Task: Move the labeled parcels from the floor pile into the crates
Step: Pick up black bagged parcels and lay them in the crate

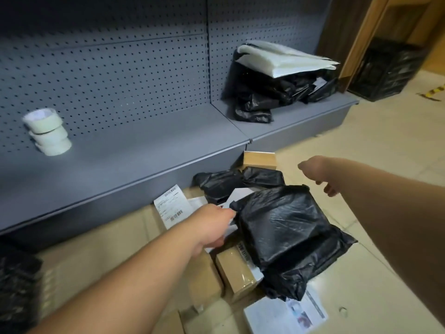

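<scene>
We see a black plastic parcel point(286, 227) lying on top of the floor pile of cardboard boxes point(237, 268) and labeled packages, just below the gray shelf point(134, 150). Our left hand point(212, 225) seems to pinch its upper-left corner, though blur hides the fingers. Our right hand point(317, 172) hovers above, fingers loosely curled, holding nothing. A black crate point(385, 71) stands well apart by the wall.

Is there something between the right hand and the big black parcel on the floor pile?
Nothing visible. The right hand hovers just above the big black parcel, with only open air between them.
</scene>
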Demonstrator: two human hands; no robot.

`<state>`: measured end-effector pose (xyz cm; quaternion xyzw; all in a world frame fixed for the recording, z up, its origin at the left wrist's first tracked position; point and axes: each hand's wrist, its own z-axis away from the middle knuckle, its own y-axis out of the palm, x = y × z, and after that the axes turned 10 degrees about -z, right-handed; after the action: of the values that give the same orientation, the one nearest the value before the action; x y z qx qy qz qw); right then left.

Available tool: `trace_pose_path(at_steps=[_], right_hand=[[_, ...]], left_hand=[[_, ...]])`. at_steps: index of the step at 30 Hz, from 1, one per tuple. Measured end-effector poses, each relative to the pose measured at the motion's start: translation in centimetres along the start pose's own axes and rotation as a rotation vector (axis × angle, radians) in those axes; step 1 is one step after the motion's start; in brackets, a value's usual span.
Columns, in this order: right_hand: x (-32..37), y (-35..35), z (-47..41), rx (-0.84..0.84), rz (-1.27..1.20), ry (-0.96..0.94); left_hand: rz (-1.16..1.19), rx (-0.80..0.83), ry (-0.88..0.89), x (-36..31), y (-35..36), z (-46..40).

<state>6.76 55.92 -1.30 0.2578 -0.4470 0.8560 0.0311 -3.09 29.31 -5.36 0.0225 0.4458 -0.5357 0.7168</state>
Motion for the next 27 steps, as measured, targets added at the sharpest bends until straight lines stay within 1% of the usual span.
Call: trace_pose_path(at_steps=[2,5,8,11,16,19,21,24,27], right_hand=[[-1.8,-0.1,-1.0,0.070,-0.012,0.095],[-3.3,0.1,-2.1,0.156,-0.065,0.156],[-3.8,0.6,-2.7,0.226,-0.093,0.189],[-3.7,1.0,-2.8,0.272,-0.175,0.211],[-3.4,0.7,-2.8,0.195,-0.224,0.212],[-2.9,0.4,-2.7,0.117,-0.243,0.181],[-2.3,0.3,-2.4,0.096,-0.261,0.166],[-1.1,0.3,-1.9,0.104,-0.312,0.155],[0.7,0.4,-1.2,0.187,-0.410,0.156]], left_hand=[[0.075,0.047,-0.086,-0.8,2.0,-0.3],[0.137,0.113,-0.170,-1.7,3.8,-0.8],[0.212,0.157,-0.207,-2.4,4.8,-1.2],[0.319,0.182,-0.211,-3.0,5.3,-1.5],[0.392,0.179,-0.198,-3.9,5.1,-1.0],[0.454,0.189,-0.188,-4.2,3.9,-0.6],[0.460,0.184,-0.172,-4.2,2.7,0.0],[0.462,0.122,-0.127,-4.0,0.2,0.8],[0.462,0.054,-0.092,-3.4,-2.8,1.6]])
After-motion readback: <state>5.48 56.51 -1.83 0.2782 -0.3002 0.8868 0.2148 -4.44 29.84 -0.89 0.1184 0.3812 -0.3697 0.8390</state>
